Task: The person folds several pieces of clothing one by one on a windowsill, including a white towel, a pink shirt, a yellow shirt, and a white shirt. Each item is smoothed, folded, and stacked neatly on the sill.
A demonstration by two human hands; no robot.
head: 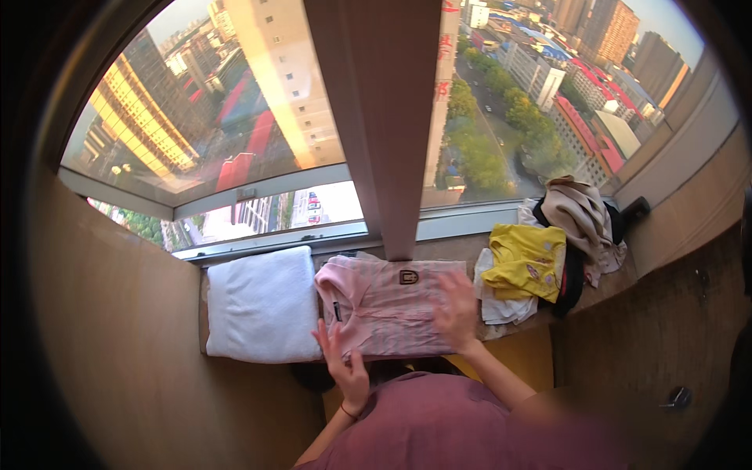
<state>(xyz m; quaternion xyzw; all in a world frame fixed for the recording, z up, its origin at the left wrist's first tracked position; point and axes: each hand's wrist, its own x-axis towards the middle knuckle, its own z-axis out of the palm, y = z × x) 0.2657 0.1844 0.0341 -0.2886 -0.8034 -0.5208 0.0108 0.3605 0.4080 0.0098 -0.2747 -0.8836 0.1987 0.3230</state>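
Observation:
A pink-and-grey checked shirt (393, 317) lies folded on the window ledge, its pink collar to the left and a dark badge on its upper part. My left hand (348, 367) is at the shirt's lower left corner, fingers spread and holding nothing. Over the shirt's right end is my right hand (457, 311), blurred, with its fingers apart. Whether its palm touches the cloth I cannot tell. Just left of the shirt sits a folded white towel (261, 302).
Right of the shirt, a yellow printed garment (526, 261) rests on white cloth (508, 311). Behind it is a heap with a beige garment (578, 217). A window post (376, 129) rises behind the ledge. Wooden panels (117, 305) stand at the sides, and the lower left window pane looks open.

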